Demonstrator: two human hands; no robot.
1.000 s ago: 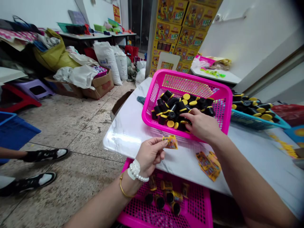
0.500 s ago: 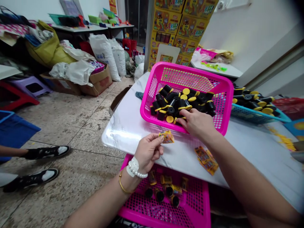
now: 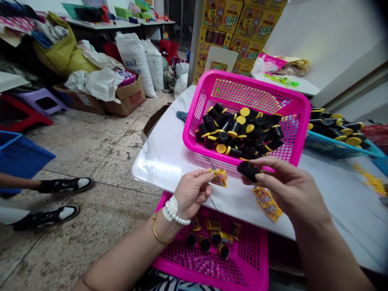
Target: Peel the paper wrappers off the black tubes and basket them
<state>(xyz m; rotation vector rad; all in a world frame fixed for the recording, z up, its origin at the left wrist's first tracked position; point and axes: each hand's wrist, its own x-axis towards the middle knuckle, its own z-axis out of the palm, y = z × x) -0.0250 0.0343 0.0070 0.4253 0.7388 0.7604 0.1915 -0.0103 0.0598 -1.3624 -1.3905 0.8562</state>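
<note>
My left hand [image 3: 192, 192] pinches a small yellow-and-orange printed paper packet [image 3: 218, 177] between thumb and fingers. My right hand [image 3: 287, 186] holds a black cylindrical canister [image 3: 248, 171] in its fingertips, just above the near rim of a pink plastic mesh basket [image 3: 254, 83]. That basket stands on a white marble table [image 3: 333, 202] and holds many black canisters with yellow caps [image 3: 239, 133]. A loose pile of printed packets [image 3: 267, 204] lies on the table below my right hand. The canister's cap is hidden by my fingers.
A second pink basket [image 3: 242, 258] below the table edge holds several packets and canisters. A blue basket [image 3: 333, 147] of capped canisters sits at the right. A seated person's legs and black-and-white shoes [image 3: 65, 185] are at the left. Stacked yellow cartons [image 3: 230, 36] stand behind.
My right hand has come up out of the pink basket and now holds a black canister. My left hand still has the packet. The view has tilted slightly downward.
</note>
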